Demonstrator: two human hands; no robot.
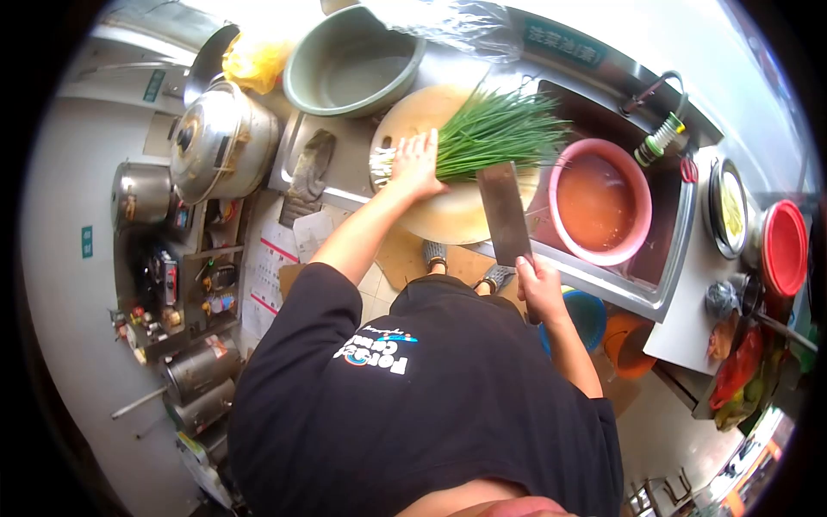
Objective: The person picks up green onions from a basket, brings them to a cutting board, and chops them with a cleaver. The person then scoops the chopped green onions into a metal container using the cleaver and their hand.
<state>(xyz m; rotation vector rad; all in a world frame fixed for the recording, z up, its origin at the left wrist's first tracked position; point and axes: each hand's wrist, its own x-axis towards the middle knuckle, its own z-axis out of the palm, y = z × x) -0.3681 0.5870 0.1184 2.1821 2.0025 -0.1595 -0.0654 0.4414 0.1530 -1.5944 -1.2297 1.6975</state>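
Note:
My left hand (pixel 417 165) lies over the white stem end of a big bunch of green chives (pixel 495 133), gripping it against a round wooden cutting board (pixel 448 220). The green tips fan out to the right, past the board's edge. In my right hand (pixel 540 289) is a cleaver (pixel 505 211), held by its handle with the broad blade pointing away from me. The blade's far end overlaps the board's right side, just below the chives; whether it touches the board I cannot tell.
Right of the board, a pink basin (pixel 644 185) of reddish-brown water stands in the sink (pixel 668 267), near a faucet (pixel 659 90). A grey-green basin (pixel 297 73) sits behind the board. A large lidded pot (pixel 207 142) is at left, a red-rimmed container (pixel 784 246) at far right.

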